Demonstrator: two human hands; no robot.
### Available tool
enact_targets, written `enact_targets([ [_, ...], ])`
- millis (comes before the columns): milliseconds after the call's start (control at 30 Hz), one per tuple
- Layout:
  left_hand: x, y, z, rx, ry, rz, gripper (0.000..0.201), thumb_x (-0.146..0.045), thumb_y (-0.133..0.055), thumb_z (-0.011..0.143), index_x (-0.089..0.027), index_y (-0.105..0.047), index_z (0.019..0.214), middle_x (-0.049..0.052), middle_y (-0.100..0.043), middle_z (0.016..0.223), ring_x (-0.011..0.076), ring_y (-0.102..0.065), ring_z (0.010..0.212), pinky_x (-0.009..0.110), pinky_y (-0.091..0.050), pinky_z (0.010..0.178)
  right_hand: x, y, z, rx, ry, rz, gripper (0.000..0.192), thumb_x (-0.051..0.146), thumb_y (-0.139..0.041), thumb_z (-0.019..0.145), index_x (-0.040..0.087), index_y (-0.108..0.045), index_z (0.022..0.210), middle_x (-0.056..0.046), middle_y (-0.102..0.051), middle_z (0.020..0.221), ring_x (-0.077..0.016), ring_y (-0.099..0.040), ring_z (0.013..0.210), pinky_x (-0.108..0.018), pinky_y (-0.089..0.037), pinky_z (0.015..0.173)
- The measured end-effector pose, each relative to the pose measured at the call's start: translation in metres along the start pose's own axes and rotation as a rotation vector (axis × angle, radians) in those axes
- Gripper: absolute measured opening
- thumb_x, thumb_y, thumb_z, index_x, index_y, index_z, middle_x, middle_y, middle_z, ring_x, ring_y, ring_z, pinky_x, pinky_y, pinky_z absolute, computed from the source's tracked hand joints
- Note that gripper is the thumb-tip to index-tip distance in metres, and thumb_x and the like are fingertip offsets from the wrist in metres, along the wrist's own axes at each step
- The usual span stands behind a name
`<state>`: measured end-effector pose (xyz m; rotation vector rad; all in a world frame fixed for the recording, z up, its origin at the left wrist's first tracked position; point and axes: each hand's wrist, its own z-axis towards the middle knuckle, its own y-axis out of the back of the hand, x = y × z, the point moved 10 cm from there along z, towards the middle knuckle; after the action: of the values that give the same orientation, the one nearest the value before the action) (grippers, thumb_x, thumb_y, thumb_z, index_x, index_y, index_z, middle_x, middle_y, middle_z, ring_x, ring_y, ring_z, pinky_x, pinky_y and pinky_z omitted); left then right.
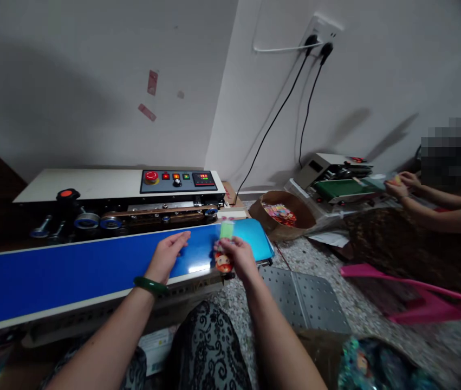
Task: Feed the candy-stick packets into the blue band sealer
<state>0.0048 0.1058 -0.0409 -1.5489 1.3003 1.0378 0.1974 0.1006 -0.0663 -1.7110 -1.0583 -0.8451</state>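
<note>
My right hand (240, 257) grips a small clear packet (226, 230) by its middle, above the right end of the blue conveyor belt (104, 262). A bright green piece shows at the packet's top, and a red-haired cartoon face at its bottom. Over the belt to the left, my left hand (167, 254) has its fingers stretched out with nothing seen in them. A green bangle (151, 285) circles that wrist. Behind the belt stands a band sealing machine (104, 187) with a lit control panel and a red stop button.
At right, another person's hands (401, 184) hold a small packet by a second sealing machine (339, 170) with a green belt. A brown box (287, 227) of colourful packets stands between the machines. Nearby are a pink stool (421, 295) and a shiny bag (370, 363).
</note>
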Motion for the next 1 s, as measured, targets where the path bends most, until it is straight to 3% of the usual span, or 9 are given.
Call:
enact_targets([
  [100,0.001,-0.001,-0.001,0.043,0.028,-0.013,0.040,-0.048,-0.064,0.062,-0.016,-0.069,0.085,0.010,-0.067,0.093,0.0153,-0.057,0.075,0.022,-0.036,0.056,0.016,0.021,0.028,-0.020,-0.103,-0.165,0.015,0.018,-0.067,0.060,0.015,-0.053,0.060,-0.002,-0.059,0.052,-0.0142,-0.058,0.049,-0.024,-0.049,0.048],
  [267,0.001,-0.006,0.000,0.090,0.029,-0.015,0.042,-0.047,-0.064,0.062,-0.014,-0.068,0.087,0.011,-0.066,0.092,0.0154,-0.057,0.073,0.022,-0.036,0.053,0.015,-0.005,0.064,0.091,-0.203,-0.336,0.015,0.011,-0.062,0.063,0.013,-0.051,0.054,-0.002,-0.054,0.043,-0.0142,-0.054,0.042,-0.024,-0.047,0.043],
  [367,0.002,-0.018,-0.003,0.189,0.038,0.033,0.041,-0.047,-0.063,0.062,-0.013,-0.067,0.086,0.011,-0.066,0.093,0.0156,-0.058,0.071,0.022,-0.037,0.052,0.015,-0.019,0.064,0.067,-0.168,-0.388,0.013,0.010,-0.059,0.068,0.012,-0.052,0.058,0.000,-0.054,0.045,-0.0117,-0.054,0.043,-0.022,-0.046,0.045],
  [467,0.012,-0.034,-0.019,0.354,0.110,0.143,0.041,-0.047,-0.063,0.063,-0.015,-0.067,0.089,0.010,-0.066,0.095,0.0150,-0.059,0.072,0.022,-0.041,0.055,0.034,0.003,0.039,-0.031,-0.091,-0.446,0.009,0.011,-0.064,0.066,0.013,-0.055,0.066,0.004,-0.054,0.046,-0.0084,-0.050,0.040,-0.017,-0.042,0.041],
  [600,0.027,-0.048,-0.047,0.513,0.220,0.289,0.045,-0.048,-0.068,0.056,-0.017,-0.066,0.089,0.006,-0.067,0.091,0.0164,-0.060,0.078,0.021,-0.045,0.061,0.072,0.071,-0.030,0.158,-0.044,-0.895,0.009,0.013,-0.065,0.066,0.014,-0.059,0.072,0.002,-0.059,0.055,-0.0096,-0.056,0.049,-0.017,-0.043,0.046],
  [733,0.057,-0.052,-0.069,0.586,0.425,0.409,0.055,-0.052,-0.074,0.043,-0.023,-0.066,0.089,0.002,-0.068,0.086,0.0171,-0.059,0.085,0.016,-0.047,0.061,0.083,0.225,-0.127,0.038,-0.312,-1.544,0.008,0.012,-0.063,0.063,0.013,-0.063,0.071,-0.001,-0.062,0.059,-0.0127,-0.059,0.059,-0.021,-0.045,0.057],
  [833,0.083,-0.050,-0.075,0.620,0.521,0.466,0.060,-0.052,-0.075,0.036,-0.025,-0.066,0.090,0.002,-0.069,0.089,0.0205,-0.057,0.095,0.016,-0.048,0.064,0.053,0.311,-0.203,0.109,-0.545,-1.776,0.040,0.016,-0.070,0.054,0.013,-0.064,0.094,-0.008,-0.066,0.085,-0.0242,-0.061,0.081,-0.029,-0.047,0.071],
  [900,0.099,-0.049,-0.072,0.628,0.552,0.487,0.061,-0.051,-0.076,0.036,-0.028,-0.065,0.091,0.002,-0.069,0.089,0.0217,-0.057,0.098,0.016,-0.049,0.065,0.039,0.337,-0.232,0.104,-0.425,-1.798,0.080,0.016,-0.075,0.047,0.013,-0.045,0.122,-0.015,-0.054,0.116,-0.0289,-0.053,0.103,-0.033,-0.043,0.083],
  [1000,0.115,-0.047,-0.063,0.607,0.559,0.491,0.057,-0.050,-0.075,0.039,-0.031,-0.065,0.092,0.000,-0.069,0.091,0.0215,-0.056,0.101,0.016,-0.049,0.067,0.021,0.344,-0.252,0.152,-0.163,-1.759,0.105,0.015,-0.075,0.046,0.011,-0.020,0.135,-0.019,-0.027,0.137,-0.0299,-0.032,0.123,-0.036,-0.033,0.097],
])
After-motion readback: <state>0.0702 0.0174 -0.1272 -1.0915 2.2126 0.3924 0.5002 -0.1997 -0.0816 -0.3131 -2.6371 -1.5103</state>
